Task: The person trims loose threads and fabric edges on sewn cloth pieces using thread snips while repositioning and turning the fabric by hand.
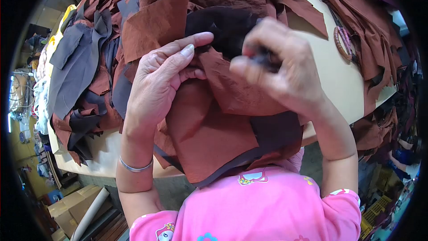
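Rust-brown fabric [209, 129] with a dark layer under it hangs over the table edge toward my lap. My left hand [167, 71] pinches the upper edge of this fabric, thumb and index finger pressed together beside a black piece of cloth [223, 27]. To the right, my right hand [281, 62] is blurred by motion, raised above the fabric with its fingers curled round a small dark object with a bit of red. Its exact shape cannot be made out.
Dark grey cloth pieces [73, 69] lie heaped at the left, and rust-brown cloth [356, 18] at the right. Scissors with wrapped handles [342, 43] rest on the pale table [352, 87]. Cardboard boxes [76, 209] stand low left; another person's arm [401, 163] shows far right.
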Action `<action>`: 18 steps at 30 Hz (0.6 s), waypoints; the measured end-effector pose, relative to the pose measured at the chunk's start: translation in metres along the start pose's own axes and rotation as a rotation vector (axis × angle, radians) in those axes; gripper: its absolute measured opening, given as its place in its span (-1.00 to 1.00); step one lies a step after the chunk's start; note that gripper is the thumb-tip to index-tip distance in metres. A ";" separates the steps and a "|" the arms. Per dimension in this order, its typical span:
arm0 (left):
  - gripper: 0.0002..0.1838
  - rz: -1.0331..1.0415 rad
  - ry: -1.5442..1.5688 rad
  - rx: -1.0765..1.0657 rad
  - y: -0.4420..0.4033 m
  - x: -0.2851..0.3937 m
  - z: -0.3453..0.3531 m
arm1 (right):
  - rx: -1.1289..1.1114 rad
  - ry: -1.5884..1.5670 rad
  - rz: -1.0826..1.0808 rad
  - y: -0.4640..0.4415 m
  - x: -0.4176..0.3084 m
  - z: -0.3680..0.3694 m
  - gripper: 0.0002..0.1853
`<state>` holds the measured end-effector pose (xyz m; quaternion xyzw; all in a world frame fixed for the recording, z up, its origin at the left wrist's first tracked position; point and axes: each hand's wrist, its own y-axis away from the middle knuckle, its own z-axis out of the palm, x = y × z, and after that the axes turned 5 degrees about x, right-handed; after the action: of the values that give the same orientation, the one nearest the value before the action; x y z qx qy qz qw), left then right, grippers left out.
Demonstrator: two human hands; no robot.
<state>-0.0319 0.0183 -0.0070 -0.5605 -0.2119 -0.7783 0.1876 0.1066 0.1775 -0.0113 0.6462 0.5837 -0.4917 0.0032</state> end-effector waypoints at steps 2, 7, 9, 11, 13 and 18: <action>-0.67 -0.030 0.027 -0.037 0.000 0.000 -0.002 | -0.151 0.032 0.031 0.012 -0.010 -0.002 -0.82; -0.67 -0.066 0.046 0.013 0.004 0.000 0.011 | -0.207 -0.051 -0.048 0.027 -0.043 0.006 -0.78; -0.68 -0.063 0.000 0.024 0.005 0.002 0.015 | -0.240 -0.034 -0.122 0.035 -0.047 0.015 -0.72; -0.68 -0.045 -0.090 0.018 0.007 0.003 0.014 | -0.222 -0.046 -0.146 0.045 -0.044 0.025 -0.71; -0.68 -0.019 -0.267 0.038 0.009 0.004 0.015 | -0.236 -0.057 -0.138 0.051 -0.043 0.031 -0.71; -0.63 -0.037 -0.281 -0.040 0.013 0.008 0.015 | -0.187 -0.326 -0.055 0.032 -0.035 0.020 -0.76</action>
<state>-0.0155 0.0156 0.0065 -0.6637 -0.2310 -0.6994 0.1303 0.1238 0.1295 -0.0172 0.5387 0.6359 -0.5335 0.1444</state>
